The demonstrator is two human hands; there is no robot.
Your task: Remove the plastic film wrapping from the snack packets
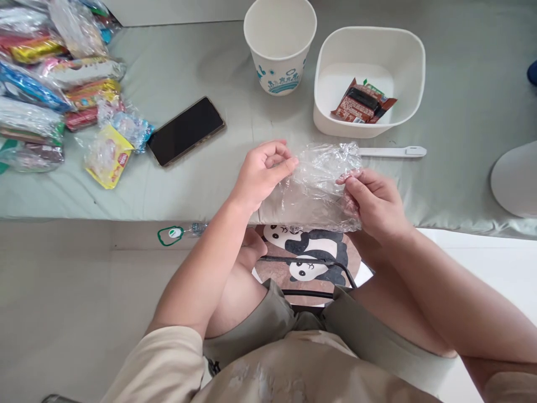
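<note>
My left hand (263, 170) and my right hand (373, 201) both pinch a crumpled clear plastic bag (319, 187), held between them above the near edge of the grey-green surface (210, 179). The left fingers grip the bag's upper left edge. The right fingers grip its right side. Nothing shows inside the bag. Just beyond it stands a white square bowl (369, 56) with a brown snack packet (363, 103) lying in it.
A white paper cup (280, 45) stands left of the bowl. A white stick-like tool (392, 151) lies in front of the bowl. A black phone (185, 130) lies to the left, beside a heap of wrapped snacks (54, 89). A white rounded object (516, 179) sits at the right edge.
</note>
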